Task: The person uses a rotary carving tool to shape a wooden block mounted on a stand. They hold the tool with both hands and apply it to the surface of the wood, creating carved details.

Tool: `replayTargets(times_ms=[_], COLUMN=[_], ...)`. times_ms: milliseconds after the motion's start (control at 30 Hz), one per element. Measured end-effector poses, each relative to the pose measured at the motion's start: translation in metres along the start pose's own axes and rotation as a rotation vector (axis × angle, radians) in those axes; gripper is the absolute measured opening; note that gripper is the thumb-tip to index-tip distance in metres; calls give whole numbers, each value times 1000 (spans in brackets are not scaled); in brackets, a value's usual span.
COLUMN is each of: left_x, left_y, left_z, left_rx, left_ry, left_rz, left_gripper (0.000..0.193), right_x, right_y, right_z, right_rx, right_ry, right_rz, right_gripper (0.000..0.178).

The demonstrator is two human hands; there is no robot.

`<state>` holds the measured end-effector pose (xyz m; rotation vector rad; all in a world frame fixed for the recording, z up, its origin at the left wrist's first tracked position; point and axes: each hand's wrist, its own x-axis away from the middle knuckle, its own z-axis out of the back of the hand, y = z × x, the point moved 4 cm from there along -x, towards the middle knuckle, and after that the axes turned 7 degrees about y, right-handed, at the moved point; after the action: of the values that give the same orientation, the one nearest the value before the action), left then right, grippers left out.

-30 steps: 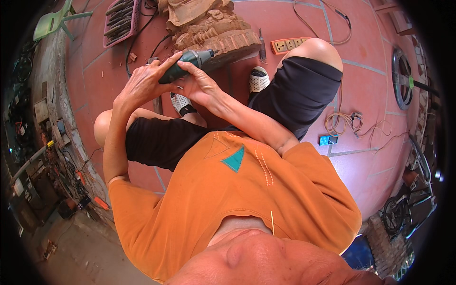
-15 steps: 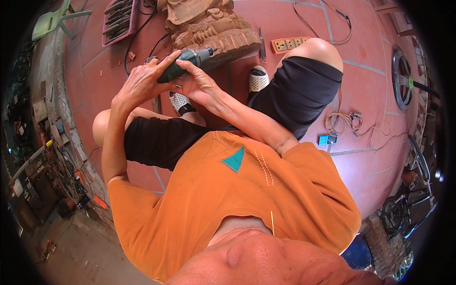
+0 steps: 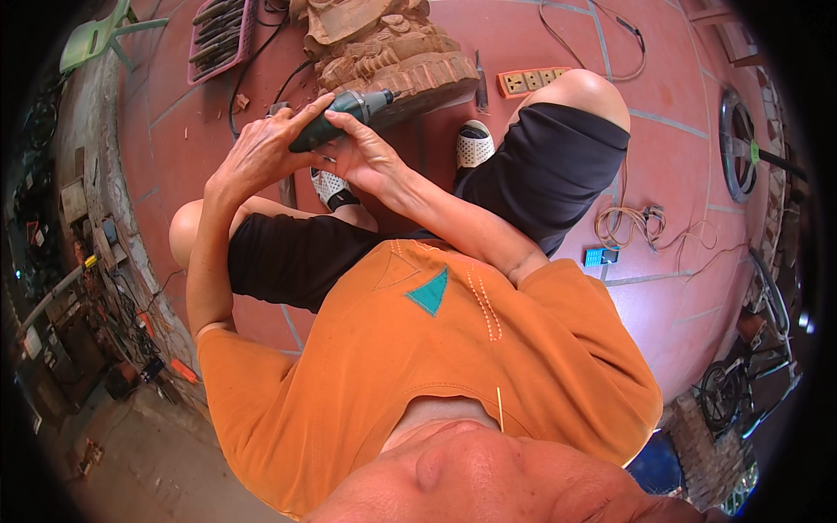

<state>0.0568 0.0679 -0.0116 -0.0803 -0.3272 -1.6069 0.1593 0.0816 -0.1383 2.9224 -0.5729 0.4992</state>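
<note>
Both my hands are around a dark green die grinder (image 3: 316,133) with a grey nose, its thin tip pointing right beside the wood carving. My left hand (image 3: 261,148) wraps its rear part, the index finger stretched along the body. My right hand (image 3: 364,157) grips it from the near side with the thumb on top; its other fingers are partly hidden. Just beyond the grinder stands a brown carved wooden sculpture (image 3: 384,57) with a thick ridged base. A narrow upright handle (image 3: 287,192), partly covered by my left hand, shows below it.
A pink basket (image 3: 246,44) of carving tools lies far left, near black cords. An orange power strip (image 3: 514,84) rests by my right knee. Coiled brown cable (image 3: 615,228) and a small blue device (image 3: 595,257) lie right. A green chair (image 3: 87,45) stands far left.
The grinder's nose has dipped very slightly toward me. My hands and the sculpture stay practically in the same place.
</note>
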Motion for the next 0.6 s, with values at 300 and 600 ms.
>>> replayTargets(times_ms=[300, 600], left_x=[0, 1], left_y=[-1, -1], left_z=[0, -1], left_rx=[18, 6], left_ry=[-13, -7], left_rz=[2, 9], left_gripper=[91, 92], right_x=[4, -1], right_y=[2, 2], right_z=[-3, 1], right_rx=[-27, 1], right_ry=[14, 9], right_rz=[4, 3], right_gripper=[40, 39])
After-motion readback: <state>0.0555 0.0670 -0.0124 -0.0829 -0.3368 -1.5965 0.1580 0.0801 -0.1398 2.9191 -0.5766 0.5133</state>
